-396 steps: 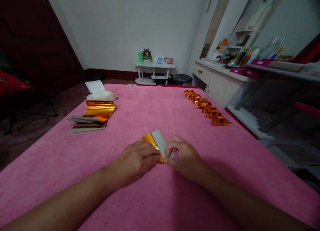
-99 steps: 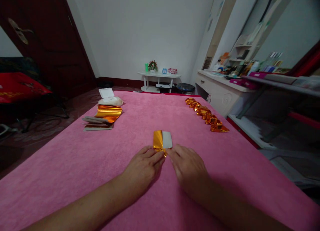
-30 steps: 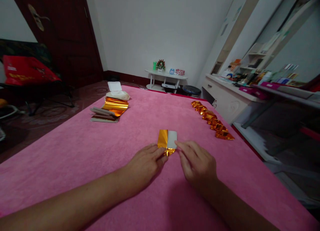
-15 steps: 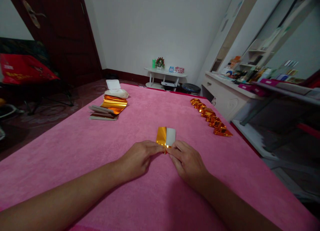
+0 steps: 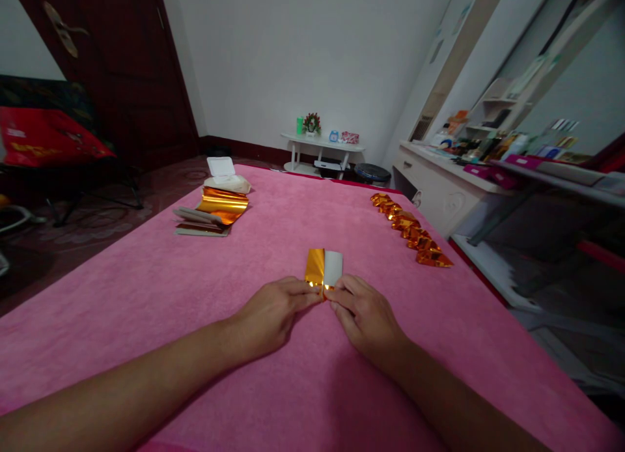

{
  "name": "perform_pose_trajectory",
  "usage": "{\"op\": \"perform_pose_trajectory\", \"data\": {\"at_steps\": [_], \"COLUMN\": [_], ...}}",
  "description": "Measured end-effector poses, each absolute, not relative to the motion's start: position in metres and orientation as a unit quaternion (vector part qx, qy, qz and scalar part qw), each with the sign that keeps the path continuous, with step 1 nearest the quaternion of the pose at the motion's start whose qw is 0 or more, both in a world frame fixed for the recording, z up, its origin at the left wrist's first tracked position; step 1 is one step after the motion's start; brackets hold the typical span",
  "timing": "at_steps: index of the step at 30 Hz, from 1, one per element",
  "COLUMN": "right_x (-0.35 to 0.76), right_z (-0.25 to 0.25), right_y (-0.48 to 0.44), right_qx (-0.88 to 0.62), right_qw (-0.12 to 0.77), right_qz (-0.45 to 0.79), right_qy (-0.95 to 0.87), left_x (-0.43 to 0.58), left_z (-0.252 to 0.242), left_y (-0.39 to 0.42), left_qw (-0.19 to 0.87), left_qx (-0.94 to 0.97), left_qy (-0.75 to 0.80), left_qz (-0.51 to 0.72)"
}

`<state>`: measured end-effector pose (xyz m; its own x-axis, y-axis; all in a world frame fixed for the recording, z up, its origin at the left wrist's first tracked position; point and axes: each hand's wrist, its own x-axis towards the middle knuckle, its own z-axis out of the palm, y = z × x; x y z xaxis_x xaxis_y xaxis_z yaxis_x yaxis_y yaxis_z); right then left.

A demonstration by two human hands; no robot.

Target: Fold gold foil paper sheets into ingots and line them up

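A small sheet of gold foil paper point(image 5: 315, 264), part gold and part pale grey, lies on the pink cloth in front of me. Its near edge is folded up into a narrow gold strip. My left hand point(image 5: 278, 309) grips the near left corner, its fingers closed and pressed together. At the near right corner my right hand point(image 5: 365, 315) pinches the same edge between thumb and fingers. The fingertips of both hands almost meet at the middle of the fold and hide part of it.
Back left on the pink cloth point(image 5: 205, 387) lies a stack of gold foil sheets point(image 5: 224, 204), with an open white pack point(image 5: 227, 182) behind it. A row of folded gold foil pieces point(image 5: 410, 230) runs along the right side. A white dresser point(image 5: 439, 185) stands beyond the right edge.
Both hands stay at the near edge of the foil paper. The left fingers have shifted very slightly, showing a little more of the folded strip. Otherwise the scene looks the same.
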<state>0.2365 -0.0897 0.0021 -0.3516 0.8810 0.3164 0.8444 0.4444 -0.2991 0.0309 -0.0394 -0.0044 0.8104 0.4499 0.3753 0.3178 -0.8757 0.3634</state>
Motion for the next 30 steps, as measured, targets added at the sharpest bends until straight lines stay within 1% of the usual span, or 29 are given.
{"op": "perform_pose_trajectory", "data": {"at_steps": [3, 10, 22, 25, 27, 30], "right_x": [0.236, 0.234, 0.241, 0.24, 0.238, 0.232], "right_z": [0.002, 0.003, 0.0, -0.001, -0.002, 0.001], "right_y": [-0.09, -0.088, -0.081, -0.082, -0.082, -0.081], "right_qx": [-0.526, -0.511, -0.502, -0.49, -0.483, -0.511], "right_qw": [0.213, 0.196, 0.244, 0.246, 0.222, 0.147], "right_qz": [0.043, 0.025, 0.1, 0.095, 0.068, 0.003], "right_qy": [-0.822, -0.836, -0.824, -0.831, -0.844, -0.847], "left_x": [0.03, 0.033, 0.036, 0.037, 0.038, 0.038], "left_z": [-0.005, -0.004, -0.002, 0.001, 0.003, 0.005], "left_y": [-0.038, -0.036, -0.043, -0.044, -0.045, -0.044], "left_qw": [0.16, 0.162, 0.114, 0.101, 0.097, 0.09], "left_qx": [0.937, 0.943, 0.957, 0.959, 0.961, 0.963], "left_qy": [0.199, 0.19, 0.197, 0.202, 0.202, 0.2], "left_qz": [0.236, 0.218, 0.182, 0.173, 0.164, 0.157]}}
